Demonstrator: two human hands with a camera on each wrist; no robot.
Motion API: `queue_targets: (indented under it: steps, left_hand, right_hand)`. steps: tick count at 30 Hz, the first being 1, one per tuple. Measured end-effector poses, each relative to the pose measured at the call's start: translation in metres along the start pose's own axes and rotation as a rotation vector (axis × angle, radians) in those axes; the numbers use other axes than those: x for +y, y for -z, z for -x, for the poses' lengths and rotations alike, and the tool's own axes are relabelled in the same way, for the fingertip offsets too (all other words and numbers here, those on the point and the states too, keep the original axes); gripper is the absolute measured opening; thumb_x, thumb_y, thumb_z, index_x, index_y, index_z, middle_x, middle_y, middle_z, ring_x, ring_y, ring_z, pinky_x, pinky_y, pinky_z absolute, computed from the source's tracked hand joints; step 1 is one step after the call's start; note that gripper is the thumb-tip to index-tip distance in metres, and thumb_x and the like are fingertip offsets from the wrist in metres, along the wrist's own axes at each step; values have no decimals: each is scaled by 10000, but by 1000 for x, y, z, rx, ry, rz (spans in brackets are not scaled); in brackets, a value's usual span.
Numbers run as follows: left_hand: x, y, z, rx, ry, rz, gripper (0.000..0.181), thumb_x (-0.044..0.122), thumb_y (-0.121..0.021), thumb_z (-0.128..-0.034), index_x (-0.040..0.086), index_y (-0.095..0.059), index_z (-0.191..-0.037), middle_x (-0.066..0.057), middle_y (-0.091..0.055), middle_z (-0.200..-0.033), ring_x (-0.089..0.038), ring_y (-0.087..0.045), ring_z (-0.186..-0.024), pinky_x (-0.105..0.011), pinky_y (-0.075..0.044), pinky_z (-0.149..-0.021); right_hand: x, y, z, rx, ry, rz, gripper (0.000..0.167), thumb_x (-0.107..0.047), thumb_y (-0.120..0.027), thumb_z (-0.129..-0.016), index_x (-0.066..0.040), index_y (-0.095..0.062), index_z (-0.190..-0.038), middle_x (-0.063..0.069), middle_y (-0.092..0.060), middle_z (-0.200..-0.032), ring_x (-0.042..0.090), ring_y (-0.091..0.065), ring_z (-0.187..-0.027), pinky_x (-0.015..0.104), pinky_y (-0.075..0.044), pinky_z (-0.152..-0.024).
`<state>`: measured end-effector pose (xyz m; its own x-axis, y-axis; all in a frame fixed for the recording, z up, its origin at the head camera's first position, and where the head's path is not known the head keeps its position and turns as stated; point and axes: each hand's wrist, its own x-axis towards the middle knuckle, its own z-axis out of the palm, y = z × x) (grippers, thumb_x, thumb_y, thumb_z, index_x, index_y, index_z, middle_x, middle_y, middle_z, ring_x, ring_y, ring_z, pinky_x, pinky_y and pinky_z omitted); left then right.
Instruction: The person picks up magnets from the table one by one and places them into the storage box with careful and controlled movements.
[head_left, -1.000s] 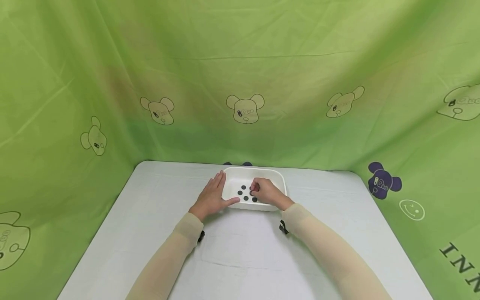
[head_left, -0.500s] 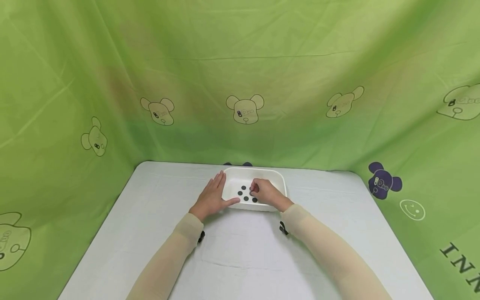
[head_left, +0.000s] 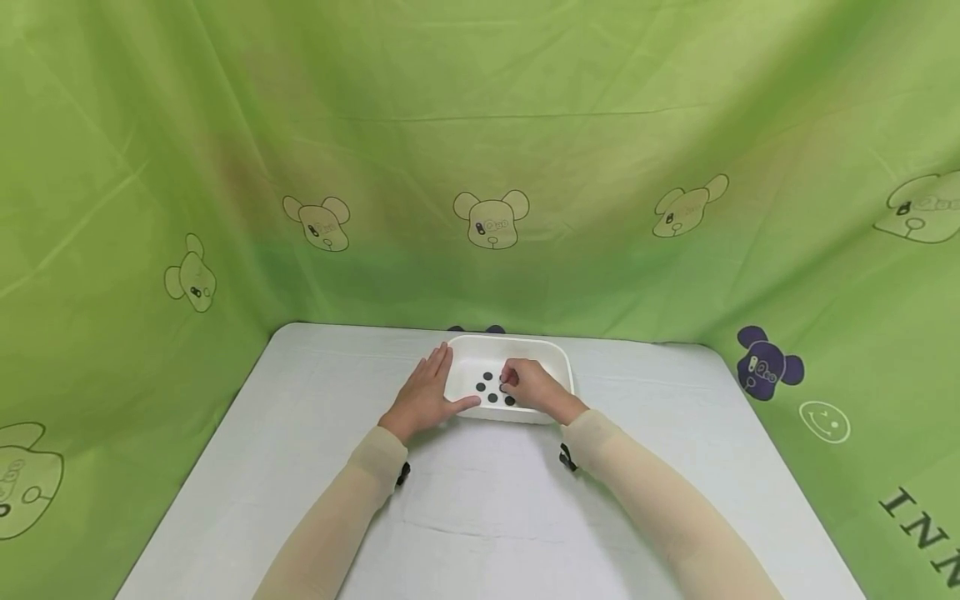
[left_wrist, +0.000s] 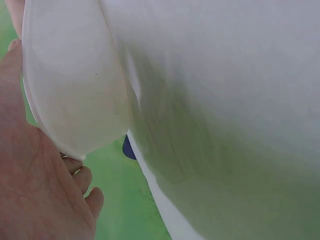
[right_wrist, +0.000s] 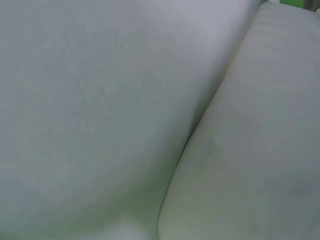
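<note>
A white rectangular tray [head_left: 553,357] stands near the table's far edge, with several small round black discs [head_left: 492,397] on its floor. My left hand [head_left: 422,402] lies against the tray's left end, fingers straight and thumb reaching over the near rim. The left wrist view shows that hand [left_wrist: 40,175] touching the outside of the white tray [left_wrist: 75,80]. Over the tray, my right hand [head_left: 536,387] pinches a black disc [head_left: 503,387] low among the others; its fingers partly hide it. In the right wrist view, the tray's wall [right_wrist: 250,130] appears but no fingers.
A white cloth covers the table [head_left: 480,508]. Green curtain [head_left: 487,142] printed with bear heads encloses the back and both sides. Dark straps [head_left: 567,457] hang below the sleeves, close to the tabletop.
</note>
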<state>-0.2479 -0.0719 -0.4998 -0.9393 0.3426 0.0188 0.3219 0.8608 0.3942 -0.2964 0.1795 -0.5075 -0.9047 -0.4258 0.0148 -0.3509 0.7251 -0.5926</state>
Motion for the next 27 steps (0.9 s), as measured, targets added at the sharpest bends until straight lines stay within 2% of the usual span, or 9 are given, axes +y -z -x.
queue_targets:
  steps: [8,15,21,27]
  left_hand:
    - [3,0,-1,-7,1,-5,1168,786,-570,-970,37,-81,-1722,-123,-53,-1807,-289,-80,-1670,-412,-64,-1356]
    - [5,5,-4,-28,10,-6,1180,800,-556,-966,44,-59,-1723,-113,-25,-1807,-299,-76,-1669,-416,-36,-1353]
    - [2,8,-6,-32,-9,-13,1175,794,-561,-967,43,-64,-1722,-123,-29,-1806,-304,-58,-1670,-430,-7,-1352]
    - [-2,18,-6,-28,-24,-38,1109,792,-482,-1003,64,-67,-1728,-131,-35,-1806,-307,-28,-1671,-454,7,-1353]
  right_hand:
    - [1,5,6,42,-3,-18,74,-84,-718,-1013,-92,-661,-969,6,-601,-803,132,-534,-696,283,-490,-641]
    - [-5,22,12,120,28,10,33,-109,-689,-1024,-80,-690,-1040,23,-663,-906,149,-576,-777,307,-522,-714]
    - [-10,39,26,175,55,40,58,-120,-708,-1014,-80,-703,-1056,32,-683,-947,146,-578,-786,317,-521,-714]
    - [-9,54,45,245,99,45,78,-109,-707,-1023,-60,-691,-1082,73,-693,-1022,241,-657,-885,395,-574,-793]
